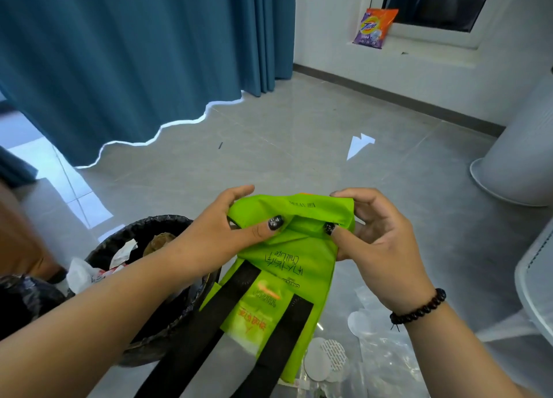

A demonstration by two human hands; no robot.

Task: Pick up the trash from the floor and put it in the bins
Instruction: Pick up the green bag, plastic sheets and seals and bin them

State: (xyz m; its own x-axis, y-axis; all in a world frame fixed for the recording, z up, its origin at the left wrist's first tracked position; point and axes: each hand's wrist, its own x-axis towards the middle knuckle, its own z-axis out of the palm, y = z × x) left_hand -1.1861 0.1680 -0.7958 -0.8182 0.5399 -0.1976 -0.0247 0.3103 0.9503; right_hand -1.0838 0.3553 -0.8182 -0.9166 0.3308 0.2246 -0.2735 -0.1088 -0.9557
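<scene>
A bright green fabric bag (294, 257) with printed text and two black straps (278, 346) hangs in front of me, above the floor. My left hand (230, 227) grips its upper left edge, thumb on the front. My right hand (371, 230) pinches the folded upper right edge. A round bin (143, 227) lined with a black bag stands at the lower left, holding crumpled paper and wrappers. On the floor below the bag lie clear plastic wrap (386, 364) and white round lids (326, 358). A white paper scrap (359, 146) lies farther off on the tiles.
Blue curtains (134, 53) hang at the left and back. A detergent packet (375, 28) leans on the window sill. A white cylindrical appliance (520, 158) stands at the right, with another white object (535, 287) below it. A second black bag (21, 299) sits at far left.
</scene>
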